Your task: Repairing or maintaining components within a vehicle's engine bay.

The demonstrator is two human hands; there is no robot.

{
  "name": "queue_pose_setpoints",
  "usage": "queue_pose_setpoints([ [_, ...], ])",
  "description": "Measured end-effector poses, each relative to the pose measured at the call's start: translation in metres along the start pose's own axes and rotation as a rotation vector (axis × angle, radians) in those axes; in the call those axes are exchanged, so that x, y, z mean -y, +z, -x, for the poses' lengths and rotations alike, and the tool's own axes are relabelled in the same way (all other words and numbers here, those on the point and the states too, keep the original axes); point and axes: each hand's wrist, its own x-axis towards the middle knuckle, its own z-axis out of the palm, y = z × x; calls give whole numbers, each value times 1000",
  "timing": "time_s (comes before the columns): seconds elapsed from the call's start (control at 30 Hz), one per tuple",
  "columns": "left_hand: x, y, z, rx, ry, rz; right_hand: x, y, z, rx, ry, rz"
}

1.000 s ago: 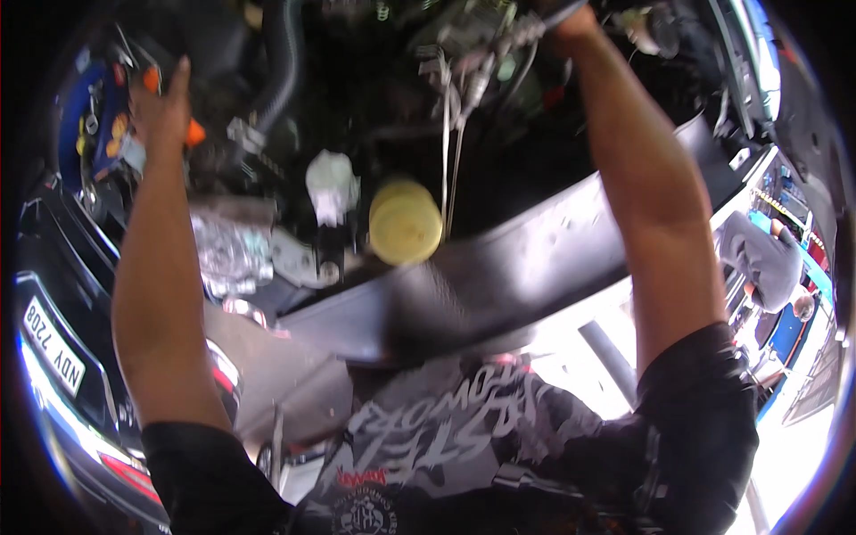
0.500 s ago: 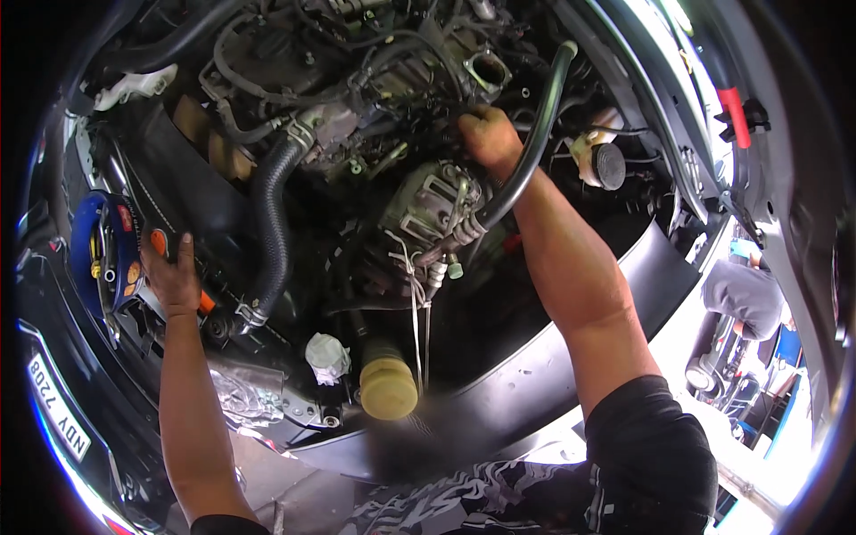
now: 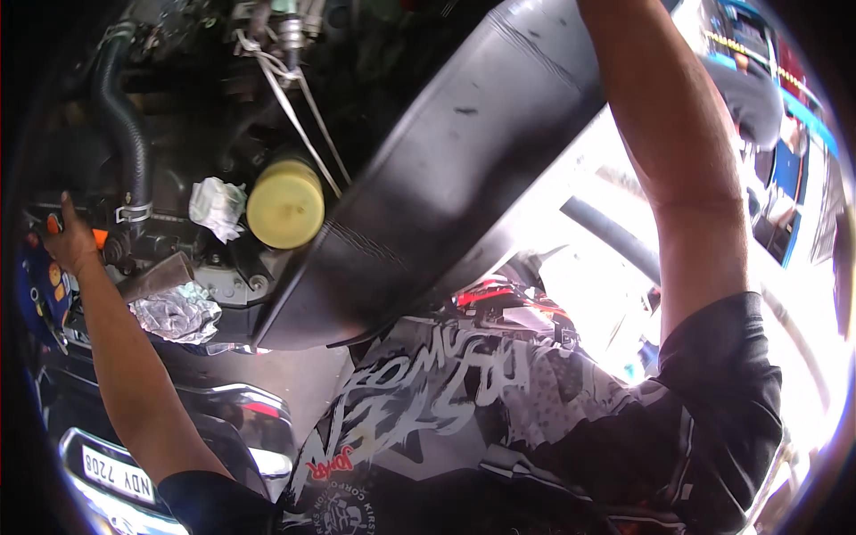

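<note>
The car's front frame (image 3: 223,284) does the carrying, its dark metal running up to a broad black panel (image 3: 464,152). On the frame lies crumpled foil (image 3: 176,314); near that sits a white wad (image 3: 217,208) (laid there or stuffed in, I cannot tell), just beside a round yellow cap (image 3: 285,204). At the left end are a blue tray (image 3: 40,314) and an orange handle (image 3: 101,238), partly covered by the left hand (image 3: 71,244).

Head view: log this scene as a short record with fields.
left hand: at an orange item, near a blue container; grip unclear
right hand: out of view, forearm crossing the top edge
yellow cap: right of a crumpled white wad
black hose: ribbed, clamp at lower end
black panel: slanting up to the right
</note>
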Motion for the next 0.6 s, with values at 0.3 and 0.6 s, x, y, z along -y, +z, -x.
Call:
queue_pose_setpoints([
  [0.3,4,-4,-25,5,83,236,-24,15,240,-308,-337,-54],
  [0.6,-33,-70,41,60,-5,607,-105,52,366,-548,-35,-300],
])
